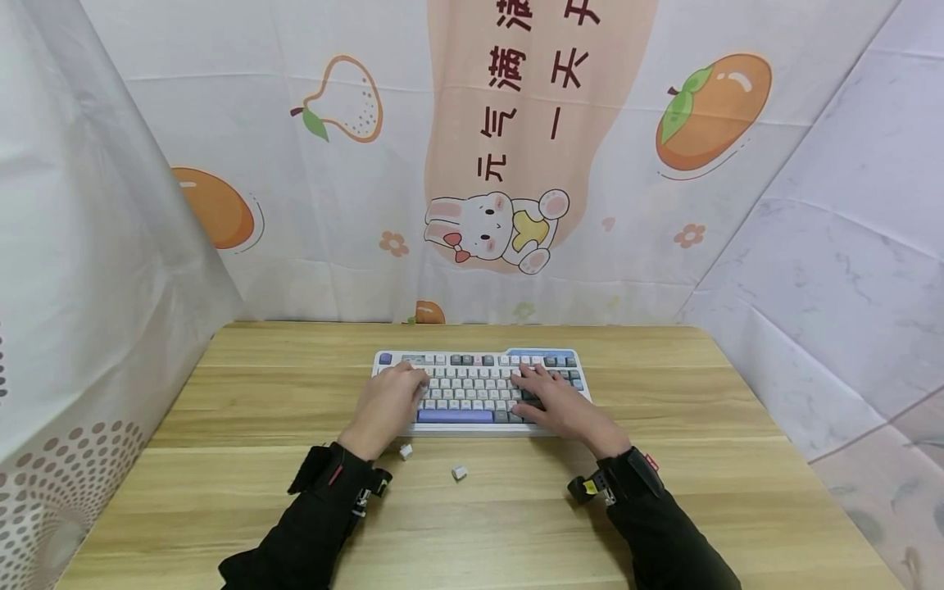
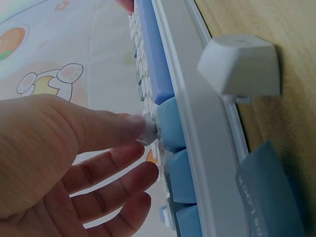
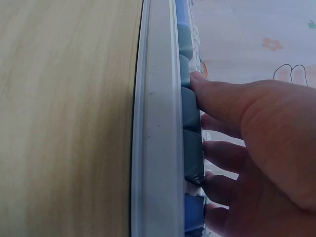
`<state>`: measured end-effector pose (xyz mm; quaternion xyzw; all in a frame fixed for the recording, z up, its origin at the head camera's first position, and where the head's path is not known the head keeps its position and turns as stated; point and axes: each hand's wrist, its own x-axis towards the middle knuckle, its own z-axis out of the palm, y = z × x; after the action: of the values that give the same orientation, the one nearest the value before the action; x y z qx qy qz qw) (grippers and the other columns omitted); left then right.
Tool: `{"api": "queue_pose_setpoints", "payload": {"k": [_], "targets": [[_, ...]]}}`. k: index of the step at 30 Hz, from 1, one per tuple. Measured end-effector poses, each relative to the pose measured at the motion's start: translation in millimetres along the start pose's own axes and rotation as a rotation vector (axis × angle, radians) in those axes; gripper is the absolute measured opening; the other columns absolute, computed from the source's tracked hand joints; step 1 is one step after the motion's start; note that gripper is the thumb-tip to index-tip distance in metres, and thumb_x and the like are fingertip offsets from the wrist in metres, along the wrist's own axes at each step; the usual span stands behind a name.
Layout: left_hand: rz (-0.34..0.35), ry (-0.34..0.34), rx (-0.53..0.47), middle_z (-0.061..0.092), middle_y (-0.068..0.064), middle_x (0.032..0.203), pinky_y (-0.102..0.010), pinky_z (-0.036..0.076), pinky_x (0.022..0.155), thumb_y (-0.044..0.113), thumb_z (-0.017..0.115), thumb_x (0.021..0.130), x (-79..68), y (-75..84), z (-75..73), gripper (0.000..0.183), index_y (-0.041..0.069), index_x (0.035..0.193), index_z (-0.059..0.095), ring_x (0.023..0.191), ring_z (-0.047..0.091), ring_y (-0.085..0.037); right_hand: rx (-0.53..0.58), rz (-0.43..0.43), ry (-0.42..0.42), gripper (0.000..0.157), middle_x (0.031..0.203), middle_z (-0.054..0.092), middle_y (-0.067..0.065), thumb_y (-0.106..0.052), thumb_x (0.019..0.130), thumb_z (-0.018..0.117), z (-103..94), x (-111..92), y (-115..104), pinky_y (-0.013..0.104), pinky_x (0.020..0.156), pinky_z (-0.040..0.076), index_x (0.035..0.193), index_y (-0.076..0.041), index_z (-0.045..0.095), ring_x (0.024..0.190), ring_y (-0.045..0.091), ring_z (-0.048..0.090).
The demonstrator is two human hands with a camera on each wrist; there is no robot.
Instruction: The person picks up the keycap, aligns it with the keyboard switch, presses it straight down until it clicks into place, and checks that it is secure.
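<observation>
A white keyboard (image 1: pixel 479 429) with white, grey and lilac keys lies on the wooden table. Over its left end, my left hand (image 1: pixel 391 401) pinches a small whitish keycap (image 2: pixel 149 130) between thumb and index fingertip, right at the key rows. The other left fingers are loosely bent below it. My right hand (image 1: pixel 564 406) rests over the right part, fingertips on the keys and thumb against the front-row dark keys (image 3: pixel 189 108). Just in front of the keyboard, two loose white keycaps (image 1: pixel 460 473) lie on the table.
In the left wrist view, a loose white keycap (image 2: pixel 239 66) and a blue keycap (image 2: pixel 271 192) with white lettering appear beside the keyboard's front edge. A printed curtain (image 1: pixel 332 197) hangs behind the table (image 1: pixel 664 360). Both wrists have black sleeves and strapped-on cameras.
</observation>
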<state>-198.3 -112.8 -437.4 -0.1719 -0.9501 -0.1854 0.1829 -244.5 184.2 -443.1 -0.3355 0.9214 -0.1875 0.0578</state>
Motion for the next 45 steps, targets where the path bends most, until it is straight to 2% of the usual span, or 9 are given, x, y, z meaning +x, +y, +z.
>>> {"api": "queue_pose_setpoints", "payload": {"k": [4, 10, 16, 21, 27, 32, 37, 41, 45], "targets": [[-0.012, 0.006, -0.029, 0.066, -0.005, 0.087, -0.032, 0.05, 0.062, 0.007, 0.073, 0.078, -0.2, -2.5, 0.9, 0.017, 0.008, 0.095, 0.073, 0.075, 0.06, -0.017, 0.002, -0.005, 0.002, 0.056, 0.151, 0.03, 0.02, -0.035, 0.095, 0.055, 0.4, 0.2, 1.4, 0.059, 0.108, 0.016, 0.142, -0.007, 0.044, 0.137, 0.041, 0.02], [-0.015, 0.02, -0.081, 0.067, -0.003, 0.086, -0.029, 0.046, 0.058, 0.007, 0.072, 0.08, 1.6, -9.2, 2.6, 0.015, 0.01, 0.095, 0.074, 0.071, 0.057, -0.011, 0.007, -0.012, 0.001, 0.056, 0.151, 0.028, 0.021, -0.034, 0.095, 0.054, 0.3, -0.1, 3.1, 0.058, 0.109, 0.014, 0.143, -0.007, 0.042, 0.138, 0.041, 0.019], [-0.054, 0.014, -0.156, 0.068, -0.006, 0.09, -0.031, 0.048, 0.059, 0.006, 0.069, 0.081, 4.3, -21.6, -5.1, 0.017, 0.006, 0.098, 0.072, 0.07, 0.058, -0.012, 0.012, -0.021, -0.003, 0.056, 0.151, 0.029, 0.021, -0.034, 0.095, 0.055, 1.2, 0.2, 3.2, 0.058, 0.109, 0.014, 0.143, -0.007, 0.042, 0.138, 0.041, 0.019], [-0.13, 0.016, -0.221, 0.068, -0.008, 0.093, -0.032, 0.052, 0.061, 0.005, 0.066, 0.082, 15.5, -33.3, -12.5, 0.02, 0.003, 0.102, 0.069, 0.073, 0.062, -0.015, 0.014, -0.02, -0.002, 0.056, 0.151, 0.029, 0.02, -0.035, 0.095, 0.054, -0.1, -1.2, 3.1, 0.057, 0.109, 0.014, 0.143, -0.007, 0.043, 0.138, 0.041, 0.019], [-0.144, -0.008, -0.268, 0.067, -0.009, 0.097, -0.033, 0.052, 0.062, 0.003, 0.065, 0.084, 31.1, -41.3, -12.3, 0.019, 0.003, 0.103, 0.069, 0.075, 0.062, -0.016, 0.006, -0.012, 0.004, 0.056, 0.15, 0.03, 0.021, -0.034, 0.095, 0.055, -0.3, -1.0, 1.5, 0.059, 0.108, 0.016, 0.142, -0.006, 0.044, 0.137, 0.042, 0.021], [-0.144, -0.085, -0.257, 0.068, -0.01, 0.099, -0.035, 0.053, 0.067, 0.001, 0.066, 0.083, 36.4, -43.3, -6.5, 0.02, 0.002, 0.102, 0.07, 0.079, 0.064, -0.019, -0.008, 0.007, -0.024, 0.057, 0.151, 0.029, 0.02, -0.037, 0.095, 0.054, 2.7, 1.2, -1.3, 0.058, 0.108, 0.016, 0.142, -0.008, 0.043, 0.138, 0.041, 0.02], [-0.146, -0.12, -0.214, 0.069, -0.01, 0.099, -0.037, 0.052, 0.073, 0.0, 0.065, 0.084, 39.9, -43.6, 0.9, 0.019, 0.002, 0.102, 0.071, 0.084, 0.063, -0.021, -0.016, 0.013, -0.021, 0.057, 0.152, 0.029, 0.018, -0.038, 0.095, 0.054, 4.7, 1.6, -2.4, 0.056, 0.109, 0.016, 0.143, -0.009, 0.043, 0.138, 0.04, 0.02], [-0.124, -0.117, -0.209, 0.068, -0.011, 0.101, -0.037, 0.052, 0.075, 0.001, 0.064, 0.085, 43.5, -40.8, 6.4, 0.02, 0.002, 0.104, 0.071, 0.088, 0.062, -0.021, -0.016, 0.018, -0.004, 0.057, 0.152, 0.029, 0.018, -0.037, 0.094, 0.055, 2.7, 0.1, -0.9, 0.056, 0.109, 0.015, 0.143, -0.009, 0.043, 0.138, 0.039, 0.02], [-0.093, -0.075, -0.195, 0.068, -0.012, 0.102, -0.038, 0.051, 0.08, -0.002, 0.064, 0.084, 45.0, -40.4, 11.3, 0.02, 0.001, 0.103, 0.071, 0.094, 0.062, -0.023, -0.014, 0.008, -0.004, 0.057, 0.152, 0.029, 0.019, -0.036, 0.095, 0.055, 1.3, 1.7, 0.0, 0.057, 0.108, 0.016, 0.143, -0.008, 0.043, 0.138, 0.04, 0.02]]}}
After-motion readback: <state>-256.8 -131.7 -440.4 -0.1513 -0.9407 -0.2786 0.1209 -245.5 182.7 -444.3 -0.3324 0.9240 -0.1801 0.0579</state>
